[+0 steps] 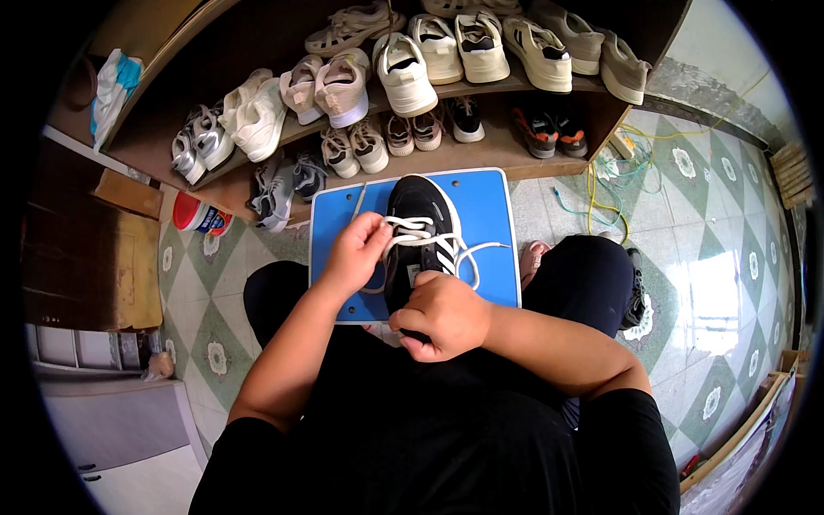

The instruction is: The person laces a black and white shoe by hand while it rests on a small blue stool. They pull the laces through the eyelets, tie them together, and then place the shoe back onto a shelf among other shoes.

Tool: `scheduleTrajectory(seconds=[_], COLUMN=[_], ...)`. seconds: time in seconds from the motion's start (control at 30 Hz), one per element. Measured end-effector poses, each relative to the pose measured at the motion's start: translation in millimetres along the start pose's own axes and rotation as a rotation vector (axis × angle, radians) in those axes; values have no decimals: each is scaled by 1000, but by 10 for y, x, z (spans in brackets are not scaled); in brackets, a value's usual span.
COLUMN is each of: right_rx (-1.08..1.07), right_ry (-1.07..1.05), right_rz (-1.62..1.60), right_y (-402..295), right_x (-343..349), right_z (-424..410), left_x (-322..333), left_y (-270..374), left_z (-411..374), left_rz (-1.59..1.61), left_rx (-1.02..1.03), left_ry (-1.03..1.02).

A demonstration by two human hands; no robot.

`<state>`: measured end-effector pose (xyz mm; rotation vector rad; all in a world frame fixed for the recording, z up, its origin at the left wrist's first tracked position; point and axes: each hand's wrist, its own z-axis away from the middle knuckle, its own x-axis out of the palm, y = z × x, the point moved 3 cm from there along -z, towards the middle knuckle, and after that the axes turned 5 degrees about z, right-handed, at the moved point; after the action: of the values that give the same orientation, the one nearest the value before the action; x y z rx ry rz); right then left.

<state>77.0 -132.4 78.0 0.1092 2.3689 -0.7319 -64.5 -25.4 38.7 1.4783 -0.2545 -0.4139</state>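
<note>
A black sneaker (417, 196) with white side stripes lies on a small blue tabletop (486, 206) with a white edge, its toe pointing away from me. White shoelaces (415, 241) run loosely across its upper eyelets. One lace end trails to the right over the blue surface, and another tip shows at the upper left. My left hand (356, 252) pinches the lace between thumb and fingertips at the shoe's left side. Around the heel end, my right hand (444, 317) is closed on the sneaker and hides much of its collar.
Beyond the tabletop stands a wooden shoe rack (541, 168) with several pairs of shoes on its shelves. A red-and-white bucket (201, 215) sits at its left. Yellow and teal cables (608, 199) lie on the tiled floor (702, 241) at right. My knees flank the tabletop.
</note>
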Motion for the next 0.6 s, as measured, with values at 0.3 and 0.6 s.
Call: scheduleTrajectory(seconds=[0.3,0.6], right_rx=[-12,-18], right_ry=[0,-28], right_rz=[-2,28], right_y=[0,21], right_x=[-25,-23], right_z=[-12,-13], left_x=[-67,-236], left_y=[84,37], left_z=[60,24], left_rz=[105,374], left_rx=[-146,-162], left_ry=[97,191])
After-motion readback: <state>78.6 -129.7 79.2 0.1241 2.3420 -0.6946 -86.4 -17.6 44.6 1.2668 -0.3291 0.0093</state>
